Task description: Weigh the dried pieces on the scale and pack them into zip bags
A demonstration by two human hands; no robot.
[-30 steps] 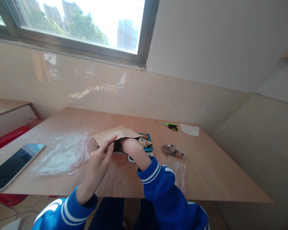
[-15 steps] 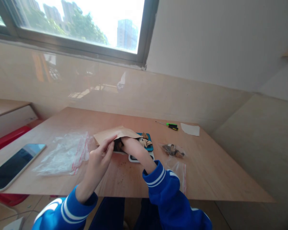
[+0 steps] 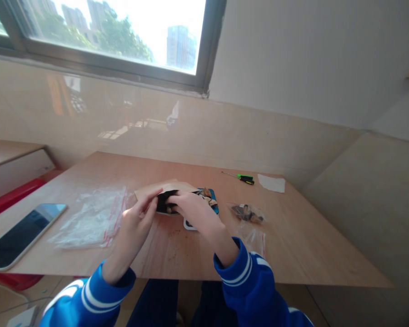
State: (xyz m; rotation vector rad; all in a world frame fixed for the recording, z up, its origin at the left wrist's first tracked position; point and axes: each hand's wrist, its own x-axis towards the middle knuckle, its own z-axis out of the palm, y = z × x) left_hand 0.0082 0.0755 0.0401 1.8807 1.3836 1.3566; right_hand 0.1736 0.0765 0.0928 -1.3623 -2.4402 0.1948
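Note:
A brown paper bag lies on the table with its dark mouth facing me. My left hand pinches the left edge of that mouth between thumb and fingers. Curled fingers of my right hand are just inside the opening, near brownish pieces; what they grip is hidden. Behind the right hand, dried brown-and-cream pieces, perhaps dried mushrooms, rest on the blue top of a small scale. The hand and bag cover much of the scale.
Clear zip bags and a phone lie left. To the right are a clear bag of dark dried pieces and another zip bag. Screwdrivers and a white paper piece lie at the back. Crumbs dot the table.
My right hand has drawn partway out of the paper bag, toward me, so its fingers now show at the mouth. My left hand still holds the bag's edge, shifted slightly left.

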